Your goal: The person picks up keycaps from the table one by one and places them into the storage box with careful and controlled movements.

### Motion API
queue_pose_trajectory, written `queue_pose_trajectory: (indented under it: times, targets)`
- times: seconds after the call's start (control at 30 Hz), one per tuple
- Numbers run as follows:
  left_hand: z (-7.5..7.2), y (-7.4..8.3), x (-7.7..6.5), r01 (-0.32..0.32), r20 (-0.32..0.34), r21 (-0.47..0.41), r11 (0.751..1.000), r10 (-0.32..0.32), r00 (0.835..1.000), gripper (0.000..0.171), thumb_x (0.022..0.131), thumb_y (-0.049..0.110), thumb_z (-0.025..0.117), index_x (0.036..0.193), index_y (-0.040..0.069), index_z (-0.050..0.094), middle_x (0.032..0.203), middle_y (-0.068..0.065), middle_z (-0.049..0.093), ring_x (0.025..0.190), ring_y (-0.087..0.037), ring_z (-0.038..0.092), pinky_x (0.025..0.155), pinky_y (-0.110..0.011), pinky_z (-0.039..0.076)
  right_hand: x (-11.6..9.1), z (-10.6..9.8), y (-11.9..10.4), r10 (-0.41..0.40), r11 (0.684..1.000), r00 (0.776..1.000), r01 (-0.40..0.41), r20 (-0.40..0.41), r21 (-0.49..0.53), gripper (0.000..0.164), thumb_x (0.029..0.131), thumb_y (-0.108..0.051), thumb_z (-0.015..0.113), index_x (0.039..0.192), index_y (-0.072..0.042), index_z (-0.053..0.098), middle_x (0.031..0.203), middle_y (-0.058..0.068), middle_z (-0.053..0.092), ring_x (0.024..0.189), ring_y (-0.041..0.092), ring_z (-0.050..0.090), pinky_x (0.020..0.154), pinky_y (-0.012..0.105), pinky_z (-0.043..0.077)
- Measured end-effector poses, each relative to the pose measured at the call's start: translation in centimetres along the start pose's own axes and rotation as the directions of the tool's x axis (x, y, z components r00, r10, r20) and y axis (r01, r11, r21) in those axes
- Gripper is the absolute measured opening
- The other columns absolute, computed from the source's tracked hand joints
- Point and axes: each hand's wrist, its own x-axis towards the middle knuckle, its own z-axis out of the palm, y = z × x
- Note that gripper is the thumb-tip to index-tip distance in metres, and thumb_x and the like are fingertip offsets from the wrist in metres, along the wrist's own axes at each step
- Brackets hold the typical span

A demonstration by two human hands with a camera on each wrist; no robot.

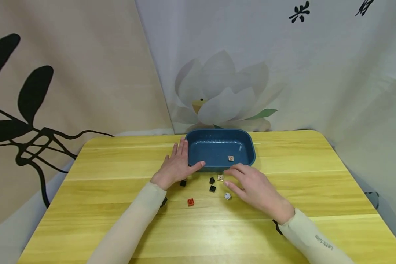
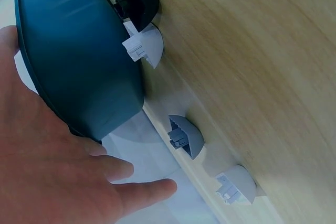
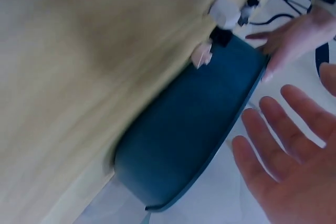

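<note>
A dark blue tray point(image 1: 217, 169) stands at the back of the table, with one light keycap point(image 1: 231, 158) inside. My left hand point(image 1: 175, 167) rests along the tray's left rim, fingers stretched out and thumb over the front corner. My right hand point(image 1: 255, 185) is at the tray's front right, fingers loosely bent and holding nothing. Just left of its fingertips lies a beige keycap point(image 1: 220, 178), with black keycaps point(image 1: 212, 189) beside it. A white keycap point(image 1: 227, 196) sits near the right thumb. Stems show inside a grey keycap point(image 2: 186, 137) in the left wrist view.
A red keycap point(image 1: 190, 202) lies farther forward on the wooden table point(image 1: 198, 234). Another black keycap point(image 1: 183, 183) is next to the left hand. Behind the table hangs a printed curtain point(image 1: 250, 73).
</note>
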Motion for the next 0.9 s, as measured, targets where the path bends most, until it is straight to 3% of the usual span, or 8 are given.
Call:
queue_pose_trajectory:
  times: [0.27,0.6,0.7,0.9]
  targets:
    - [-0.1,-0.1,-0.3,-0.007,0.0,-0.017,1.0,0.007,1.0,0.117,0.092,0.083,0.044,0.165,0.006,-0.004,0.173,-0.009,-0.012,0.159,-0.036,-0.002,0.12,-0.068,0.018,-1.0,1.0,-1.4,-0.093,0.994,0.984,0.1,0.151,-0.035,0.045,0.098,-0.041,0.071,0.132,-0.011,0.07,0.139,0.009,0.065,0.125,0.029,0.063,0.1,0.049,0.053]
    - [0.2,-0.2,-0.2,-0.018,-0.014,-0.024,1.0,0.018,1.0,0.118,0.091,0.084,0.043,0.165,0.004,-0.002,0.173,-0.01,-0.011,0.158,-0.039,0.0,0.119,-0.068,0.019,-1.9,1.7,-1.9,-0.112,0.992,0.927,0.126,0.359,-0.015,0.058,0.093,-0.04,0.079,0.142,-0.015,0.062,0.146,0.012,0.058,0.129,0.03,0.059,0.099,0.051,0.053]
    - [0.2,-0.2,-0.2,-0.017,-0.013,-0.024,1.0,0.017,1.0,0.118,0.091,0.084,0.043,0.165,0.004,-0.002,0.173,-0.01,-0.01,0.158,-0.039,0.0,0.119,-0.069,0.019,-2.1,1.8,-1.8,-0.113,0.991,0.919,0.129,0.377,-0.018,0.055,0.093,-0.038,0.079,0.14,-0.016,0.063,0.145,0.012,0.058,0.128,0.03,0.059,0.098,0.051,0.054]
    - [-0.1,-0.1,-0.3,-0.01,-0.005,-0.022,1.0,0.01,1.0,0.117,0.092,0.083,0.044,0.165,0.005,-0.003,0.173,-0.01,-0.011,0.158,-0.038,0.0,0.12,-0.068,0.019,-2.3,2.0,-1.4,-0.133,0.99,0.937,0.144,0.323,-0.011,0.038,0.092,-0.023,0.081,0.127,-0.013,0.071,0.123,0.005,0.067,0.108,0.02,0.066,0.089,0.041,0.058]
